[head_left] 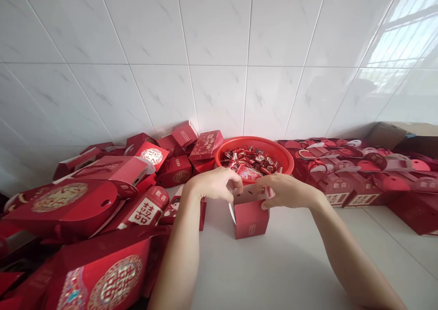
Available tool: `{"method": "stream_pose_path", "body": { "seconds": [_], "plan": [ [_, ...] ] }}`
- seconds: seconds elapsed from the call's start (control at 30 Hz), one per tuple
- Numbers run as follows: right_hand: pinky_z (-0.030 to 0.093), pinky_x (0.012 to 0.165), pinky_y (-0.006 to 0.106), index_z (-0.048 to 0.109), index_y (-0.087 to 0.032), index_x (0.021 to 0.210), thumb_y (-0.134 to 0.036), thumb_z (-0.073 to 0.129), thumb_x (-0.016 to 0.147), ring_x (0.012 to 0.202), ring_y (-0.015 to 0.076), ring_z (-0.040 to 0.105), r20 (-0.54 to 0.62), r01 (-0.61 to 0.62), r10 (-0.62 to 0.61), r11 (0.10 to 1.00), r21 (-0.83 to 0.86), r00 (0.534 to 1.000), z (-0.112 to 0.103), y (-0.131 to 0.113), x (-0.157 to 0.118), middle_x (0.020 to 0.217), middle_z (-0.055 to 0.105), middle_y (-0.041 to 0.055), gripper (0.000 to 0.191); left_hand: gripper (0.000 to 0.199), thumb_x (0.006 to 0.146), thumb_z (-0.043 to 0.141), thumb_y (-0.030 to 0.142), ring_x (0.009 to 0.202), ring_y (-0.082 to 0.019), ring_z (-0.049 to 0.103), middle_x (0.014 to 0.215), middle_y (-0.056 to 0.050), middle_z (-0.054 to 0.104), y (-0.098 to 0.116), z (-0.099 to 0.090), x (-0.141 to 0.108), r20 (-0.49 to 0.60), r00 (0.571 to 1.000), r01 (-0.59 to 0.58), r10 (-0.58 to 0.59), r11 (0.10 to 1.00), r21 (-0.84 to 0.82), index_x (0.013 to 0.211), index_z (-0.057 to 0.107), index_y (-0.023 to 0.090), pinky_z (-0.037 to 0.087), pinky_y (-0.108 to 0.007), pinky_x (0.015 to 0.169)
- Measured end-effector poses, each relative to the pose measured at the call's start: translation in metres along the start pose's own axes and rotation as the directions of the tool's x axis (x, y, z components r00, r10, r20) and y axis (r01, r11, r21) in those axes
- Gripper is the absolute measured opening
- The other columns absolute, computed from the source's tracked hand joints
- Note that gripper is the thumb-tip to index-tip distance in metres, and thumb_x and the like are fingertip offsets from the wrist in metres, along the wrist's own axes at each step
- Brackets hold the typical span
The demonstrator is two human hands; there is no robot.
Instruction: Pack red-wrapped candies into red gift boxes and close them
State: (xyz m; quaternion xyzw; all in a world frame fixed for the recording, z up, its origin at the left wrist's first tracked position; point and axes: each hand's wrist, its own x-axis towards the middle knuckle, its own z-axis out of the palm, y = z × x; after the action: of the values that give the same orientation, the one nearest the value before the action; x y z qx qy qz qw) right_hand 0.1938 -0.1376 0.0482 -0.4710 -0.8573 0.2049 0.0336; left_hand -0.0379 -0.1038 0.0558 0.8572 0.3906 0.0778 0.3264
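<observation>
A small red paper gift box point(252, 219) stands upright on the pale tabletop in front of me, its top open and pale inside. My left hand point(216, 182) is closed at the box's upper left edge, with bent fingers over the opening. At the upper right edge my right hand point(282, 190) grips the box, thumb on the near side. Something red and white shows between its fingers, too small to name. Just behind the box, a red plastic basket point(289, 157) holds many wrapped candies point(255, 160).
Red gift boxes point(65, 203) with gold and white patterns lie heaped on the left. Folded-up red boxes with handles point(342, 182) stand in rows at right. A brown cardboard carton point(393, 134) sits at the far right. White tiled wall point(219, 50) rises behind.
</observation>
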Motion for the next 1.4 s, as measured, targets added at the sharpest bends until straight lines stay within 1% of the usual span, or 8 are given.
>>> {"method": "stream_pose_path", "body": {
  "seconds": [0.2,0.4,0.6,0.73,0.83,1.07,1.27,1.4],
  "plan": [
    [0.029,0.058,0.028,0.053,-0.022,0.077,-0.012,0.065,0.073,0.072,0.0165,0.054,-0.067,-0.041,0.033,0.993,-0.114,0.997,0.009,-0.002,0.003,0.08,0.062,-0.0006,0.016,0.024,0.06,0.072,0.013,0.089,-0.022,0.067,0.094,-0.001,0.073,-0.003,-0.001,0.0,0.085,0.996,-0.017,0.022,0.998,-0.06,0.082,0.074,0.023,0.047,-0.024,0.069],
    [0.021,0.055,0.029,0.045,-0.021,0.071,-0.007,0.058,0.067,0.064,0.0146,0.048,-0.13,-0.09,0.059,0.966,-0.243,0.99,0.016,-0.008,0.004,0.075,0.056,0.0004,0.02,0.021,0.057,0.081,0.015,0.08,-0.022,0.067,0.084,0.0,0.073,0.0,0.004,0.006,0.112,0.992,-0.047,0.056,0.995,-0.083,0.076,0.076,0.023,0.047,-0.026,0.066],
    [0.028,0.059,0.028,0.041,-0.021,0.068,-0.014,0.066,0.072,0.065,0.0147,0.044,-0.057,-0.041,0.034,0.99,-0.133,0.998,0.003,-0.001,-0.004,0.067,0.054,-0.0025,0.026,0.027,0.056,0.089,0.031,0.087,-0.025,0.069,0.091,-0.002,0.078,0.005,0.009,0.016,0.26,0.96,-0.09,0.102,0.994,-0.057,0.079,0.079,0.024,0.049,-0.028,0.072],
    [0.028,0.059,0.027,0.039,-0.021,0.067,-0.012,0.065,0.071,0.062,0.0121,0.042,-0.083,-0.016,0.008,0.995,-0.098,0.997,0.005,0.002,-0.001,0.067,0.052,-0.0037,0.028,0.035,0.055,0.09,0.032,0.094,-0.028,0.071,0.096,-0.004,0.078,0.003,0.011,0.02,0.258,0.964,-0.048,0.06,0.997,-0.052,0.087,0.078,0.023,0.051,-0.031,0.075],
    [0.027,0.055,0.027,0.043,-0.02,0.067,-0.014,0.068,0.073,0.059,0.0104,0.042,-0.076,0.025,-0.029,0.998,-0.052,0.997,0.007,0.001,0.001,0.066,0.052,-0.0046,0.026,0.04,0.055,0.089,0.035,0.098,-0.028,0.07,0.101,-0.004,0.077,0.002,0.013,0.022,0.222,0.975,0.012,0.004,0.997,-0.072,0.09,0.074,0.023,0.051,-0.03,0.076],
    [0.034,0.056,0.024,0.049,-0.019,0.067,-0.021,0.073,0.074,0.062,0.0107,0.05,-0.057,0.116,-0.109,0.985,0.129,0.992,0.003,0.002,-0.001,0.069,0.058,-0.0038,0.025,0.056,0.052,0.088,0.046,0.089,-0.024,0.067,0.106,-0.002,0.071,0.008,0.022,0.032,0.119,0.965,0.214,-0.235,0.963,0.165,0.097,0.066,0.023,0.043,-0.027,0.058],
    [0.043,0.065,0.025,0.064,-0.018,0.077,-0.019,0.073,0.077,0.078,0.0152,0.061,0.014,0.19,-0.198,0.957,0.219,0.98,0.013,-0.001,0.008,0.088,0.068,0.0015,0.009,0.034,0.058,0.084,0.039,0.076,-0.02,0.065,0.083,0.002,0.071,0.007,0.021,0.032,0.156,0.972,0.152,-0.173,0.978,0.141,0.083,0.068,0.023,0.039,-0.025,0.055],
    [0.045,0.072,0.027,0.069,-0.018,0.081,-0.021,0.073,0.08,0.084,0.0165,0.063,0.038,0.224,-0.235,0.956,0.188,0.971,0.016,-0.001,0.012,0.095,0.069,0.0028,0.004,0.024,0.066,0.08,0.035,0.082,-0.019,0.066,0.084,0.002,0.071,-0.009,0.011,0.028,0.174,0.974,0.135,-0.144,0.989,0.061,0.082,0.067,0.022,0.044,-0.024,0.063]
  ]
}}
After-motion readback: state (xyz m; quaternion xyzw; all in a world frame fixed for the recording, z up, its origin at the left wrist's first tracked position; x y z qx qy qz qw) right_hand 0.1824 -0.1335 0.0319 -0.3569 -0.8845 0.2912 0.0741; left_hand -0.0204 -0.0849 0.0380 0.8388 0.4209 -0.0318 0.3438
